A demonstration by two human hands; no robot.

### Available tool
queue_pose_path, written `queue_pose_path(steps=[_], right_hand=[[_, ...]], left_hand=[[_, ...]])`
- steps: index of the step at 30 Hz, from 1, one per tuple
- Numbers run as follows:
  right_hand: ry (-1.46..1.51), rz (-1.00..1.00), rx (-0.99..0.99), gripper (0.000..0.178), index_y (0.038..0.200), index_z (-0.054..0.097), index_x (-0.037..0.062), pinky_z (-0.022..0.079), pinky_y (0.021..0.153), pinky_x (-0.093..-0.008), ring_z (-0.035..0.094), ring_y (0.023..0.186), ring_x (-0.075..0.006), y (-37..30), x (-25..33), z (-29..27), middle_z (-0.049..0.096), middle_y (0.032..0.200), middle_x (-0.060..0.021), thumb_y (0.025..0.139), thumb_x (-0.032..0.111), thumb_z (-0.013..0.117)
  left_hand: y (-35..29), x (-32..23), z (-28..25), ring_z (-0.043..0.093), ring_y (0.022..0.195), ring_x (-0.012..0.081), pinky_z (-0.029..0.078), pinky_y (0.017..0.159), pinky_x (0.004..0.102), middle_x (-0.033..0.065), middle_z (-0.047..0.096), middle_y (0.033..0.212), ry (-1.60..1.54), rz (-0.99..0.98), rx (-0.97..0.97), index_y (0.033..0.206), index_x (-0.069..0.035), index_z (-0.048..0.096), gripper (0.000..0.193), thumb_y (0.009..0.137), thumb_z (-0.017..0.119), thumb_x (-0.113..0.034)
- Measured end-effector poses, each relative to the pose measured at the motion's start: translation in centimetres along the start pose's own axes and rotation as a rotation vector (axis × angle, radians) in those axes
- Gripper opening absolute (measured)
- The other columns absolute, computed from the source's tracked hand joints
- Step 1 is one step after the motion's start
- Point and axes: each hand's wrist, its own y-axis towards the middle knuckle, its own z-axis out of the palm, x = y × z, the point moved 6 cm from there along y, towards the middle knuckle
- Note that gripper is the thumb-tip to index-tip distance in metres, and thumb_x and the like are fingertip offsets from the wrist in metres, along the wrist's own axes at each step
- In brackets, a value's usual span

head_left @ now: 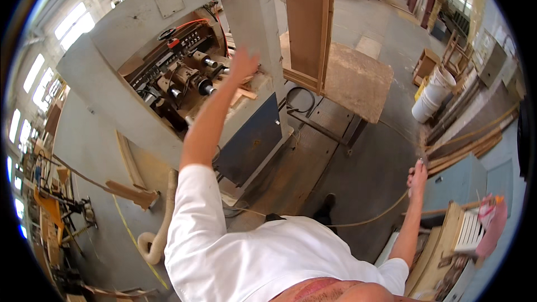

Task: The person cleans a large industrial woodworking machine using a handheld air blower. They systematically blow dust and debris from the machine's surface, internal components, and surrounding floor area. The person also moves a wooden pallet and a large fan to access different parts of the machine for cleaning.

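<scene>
My left arm stretches across the front of a large grey machine [84,67]. At its end my left hand [243,66] is blurred, its fingers seemingly apart and nothing visible in them. It is nearest to the machine's right post, above some wood pieces [244,95] on the ledge. Inside the machine's opening are metal spindles [206,86], motors and cables. Out to the right, my right hand [416,181] is closed around the end of a thin yellowish air hose [369,222]. A small metal tip shows above the fingers; the fitting is mostly hidden.
A worn wooden table [358,81] stands right of the machine, with a tall brown panel [305,22] beside it. White buckets [428,103], long boards and a blue-grey cabinet [461,182] line the right side. The hose hangs across my front. A ribbed duct [165,223] lies at left.
</scene>
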Motion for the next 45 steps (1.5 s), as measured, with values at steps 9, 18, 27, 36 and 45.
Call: queue_pose_path(steps=[9,18,27,36,45], right_hand=[[-0.095,0.041,0.114,0.032,0.118,0.051,0.0082,0.026,0.035,-0.0187,0.036,0.043,-0.003,15.0,-3.8,2.4,0.046,0.064,0.0023,0.094,0.027,0.046],[-0.019,0.169,0.086,0.034,0.117,0.055,0.0113,0.025,0.034,-0.0193,0.033,0.04,-0.0039,20.8,-5.0,6.1,0.042,0.058,0.0041,0.093,0.035,0.048],[-0.143,0.099,0.347,0.035,0.117,0.054,0.0045,0.032,0.043,-0.0215,0.041,0.05,-0.0059,22.2,-4.8,14.8,0.047,0.064,0.0012,0.091,0.028,0.052],[-0.224,0.02,0.731,0.034,0.113,0.056,0.0022,0.039,0.052,-0.0225,0.046,0.059,-0.0066,18.2,-9.7,24.0,0.053,0.072,0.001,0.088,0.025,0.058],[-0.392,-0.015,0.783,0.032,0.109,0.058,0.0008,0.044,0.063,-0.026,0.051,0.067,-0.01,17.0,-15.5,22.6,0.059,0.076,-0.0035,0.084,0.02,0.062]], left_hand=[[23.4,-17.1,-10.9,0.044,0.118,0.0376,0.037,0.097,0.0437,0.0271,0.04,0.128,0.064,-0.28,-0.588,0.135,-0.002,0.025,0.076,0.081,0.058,-0.044],[29.0,-13.5,-11.0,0.061,0.094,0.0369,0.05,0.081,0.043,0.0212,0.063,0.099,0.324,-0.382,-0.641,0.107,0.001,0.054,0.041,0.082,0.057,-0.031],[30.5,-13.8,-10.5,0.064,0.083,0.0357,0.051,0.072,0.0461,0.0201,0.065,0.085,0.603,-0.268,-0.522,0.095,-0.001,0.062,0.025,0.083,0.05,-0.018],[29.2,-12.2,-6.6,0.059,0.082,0.043,0.048,0.07,0.0502,0.0245,0.056,0.095,0.409,-0.062,-0.89,0.106,0.002,0.047,0.033,0.088,0.048,-0.025],[31.3,-14.9,-9.6,0.059,0.097,0.0385,0.047,0.081,0.0447,0.0272,0.06,0.102,0.277,-0.303,-0.563,0.095,0.004,0.061,0.033,0.073,0.053,-0.019]])
